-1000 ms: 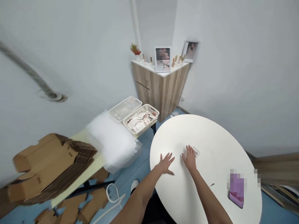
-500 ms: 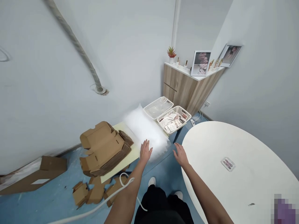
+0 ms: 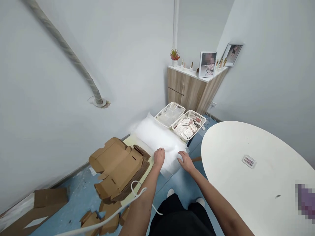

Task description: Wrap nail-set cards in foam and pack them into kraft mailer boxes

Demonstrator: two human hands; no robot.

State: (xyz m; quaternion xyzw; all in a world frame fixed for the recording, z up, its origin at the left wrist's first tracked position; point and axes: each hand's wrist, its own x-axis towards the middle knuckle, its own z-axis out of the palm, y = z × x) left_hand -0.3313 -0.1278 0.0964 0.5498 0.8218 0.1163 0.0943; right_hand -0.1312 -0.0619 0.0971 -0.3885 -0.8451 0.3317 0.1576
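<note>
A stack of soft white sheets [image 3: 154, 132], which look like thin packing foam, lies over a pale yellow board in front of me. My left hand [image 3: 159, 157] is at the near edge of the stack, fingers curled over a sheet that creases beside them. At the stack's right corner is my right hand [image 3: 186, 161], thumb and fingers apart in a loose curve, close to the sheet's edge. Left of the sheets, flattened brown cardboard boxes [image 3: 123, 167] are piled on the same board.
Behind the sheets stand two white baskets, one with clear plastic pieces [image 3: 169, 115], one with printed cards [image 3: 188, 127]. A round white table [image 3: 226, 154] carries a small clear pack [image 3: 249, 161]. Cardboard pieces [image 3: 110, 218] lie on the floor; a white cable [image 3: 105, 220] crosses my left arm.
My left hand has come down onto the white sheets and its fingers have curled. My right hand has moved to their right edge. The near edge of the sheets is now creased.
</note>
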